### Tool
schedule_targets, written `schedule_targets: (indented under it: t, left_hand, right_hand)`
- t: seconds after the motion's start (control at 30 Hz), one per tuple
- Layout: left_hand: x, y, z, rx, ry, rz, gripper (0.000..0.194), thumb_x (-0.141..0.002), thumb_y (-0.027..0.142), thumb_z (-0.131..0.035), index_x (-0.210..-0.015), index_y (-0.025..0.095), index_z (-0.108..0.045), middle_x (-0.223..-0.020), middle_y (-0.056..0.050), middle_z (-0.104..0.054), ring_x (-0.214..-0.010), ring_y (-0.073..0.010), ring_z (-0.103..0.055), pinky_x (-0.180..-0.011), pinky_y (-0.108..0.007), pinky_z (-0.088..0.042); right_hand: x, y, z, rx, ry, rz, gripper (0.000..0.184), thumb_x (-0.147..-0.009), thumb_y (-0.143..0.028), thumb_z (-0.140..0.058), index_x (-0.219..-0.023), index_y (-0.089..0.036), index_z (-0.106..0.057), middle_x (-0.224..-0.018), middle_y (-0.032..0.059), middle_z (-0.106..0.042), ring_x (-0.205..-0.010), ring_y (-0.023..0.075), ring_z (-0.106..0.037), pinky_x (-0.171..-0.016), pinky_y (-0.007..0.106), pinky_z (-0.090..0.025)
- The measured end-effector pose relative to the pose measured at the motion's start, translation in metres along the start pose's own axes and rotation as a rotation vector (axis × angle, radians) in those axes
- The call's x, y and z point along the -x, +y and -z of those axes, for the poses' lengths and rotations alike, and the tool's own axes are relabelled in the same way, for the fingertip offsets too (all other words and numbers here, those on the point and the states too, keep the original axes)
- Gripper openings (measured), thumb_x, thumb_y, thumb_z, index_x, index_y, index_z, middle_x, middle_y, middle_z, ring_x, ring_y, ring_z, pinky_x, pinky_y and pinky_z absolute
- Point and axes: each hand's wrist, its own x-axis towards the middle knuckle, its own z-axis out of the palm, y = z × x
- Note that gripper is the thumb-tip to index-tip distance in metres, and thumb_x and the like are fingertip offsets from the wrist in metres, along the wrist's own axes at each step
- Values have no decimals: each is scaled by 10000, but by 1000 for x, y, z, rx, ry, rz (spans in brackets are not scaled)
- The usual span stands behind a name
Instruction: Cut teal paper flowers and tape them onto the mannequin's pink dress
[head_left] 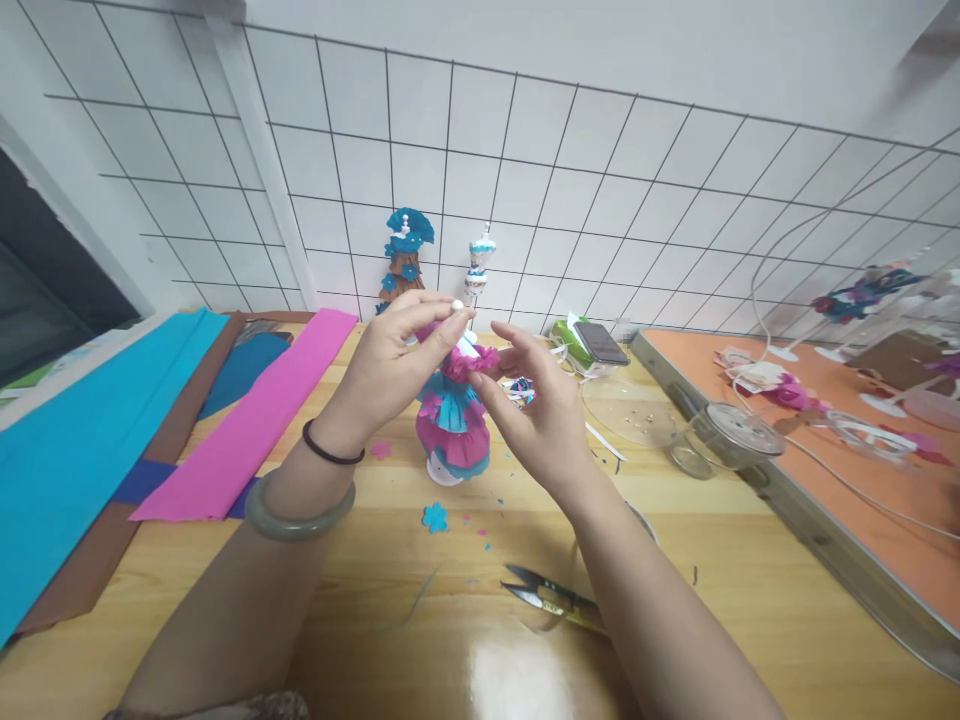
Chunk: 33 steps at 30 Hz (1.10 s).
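A small dress-form figure (455, 440) in layered pink and blue crepe paper stands upright on a white round base at the middle of the table. My left hand (397, 355) is closed at its top, thumb and forefinger pinched by the white knob. From the other side my right hand (541, 415) curves in, thumb and fingers closed on the magenta ruffle (474, 362) around the upper part. Partly hidden by my left hand, a brown and blue paper-dressed figure (407, 265) stands behind. Beside it is a white and turquoise figure (478, 265).
Folded crepe paper strips in blue (112, 400) and pink (255, 415) lie at left. Thread snips (551, 595) and a blue paper flower (435, 517) lie in front. At right are a phone (602, 343), a clear jar (731, 432) and an orange tray (862, 440) with cables.
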Motion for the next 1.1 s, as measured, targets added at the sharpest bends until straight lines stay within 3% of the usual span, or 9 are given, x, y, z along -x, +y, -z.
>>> schedule_targets:
  t: [0.23, 0.57, 0.67, 0.77, 1.1]
  left_hand:
    - [0, -2, -1, -19, -34, -48, 300, -876, 425, -519, -906, 193, -707, -1098, -76, -610, -1093, -194, -549, -954, -325, -446]
    - [2, 0, 2, -36, -152, -77, 477, -927, 515, -327, -1162, 223, -622, -1273, -86, -533, -1231, -222, -466, -1084, -396, -327]
    - [2, 1, 4, -94, -225, -92, 504, -848, 551, -488, -1222, 226, -581, -1331, -94, -492, -1283, -250, -413, -1100, -405, -306]
    - [1, 2, 5, -178, -270, -120, 649, -712, 529, -677, -1272, 236, -532, -1360, -95, -468, -1310, -267, -377, -1110, -413, -294]
    - [2, 1, 6, -213, -238, -174, 512, -775, 429, -647, -1239, 236, -552, -1352, -88, -490, -1302, -240, -397, -1103, -416, -312]
  right_hand:
    - [-1, -2, 2, 54, 3, 15, 405, -821, -187, -636, -1203, -207, -502, -845, 22, -640, -756, 162, -622, -748, 346, -512]
    - [-1, -2, 4, 110, -15, 43, 334, -836, -254, -616, -1157, -201, -542, -799, 16, -641, -686, 158, -605, -693, 328, -493]
    - [0, 0, 4, 125, -24, 18, 361, -827, -235, -602, -1179, -197, -531, -810, 25, -634, -704, 167, -596, -698, 341, -485]
    - [2, 2, 5, 143, -28, 26, 416, -797, -176, -587, -1204, -217, -513, -831, 29, -631, -746, 179, -592, -718, 351, -480]
    - [1, -1, 5, 104, -58, 48, 446, -798, -169, -605, -1227, -226, -495, -817, 15, -618, -700, 158, -578, -710, 333, -478]
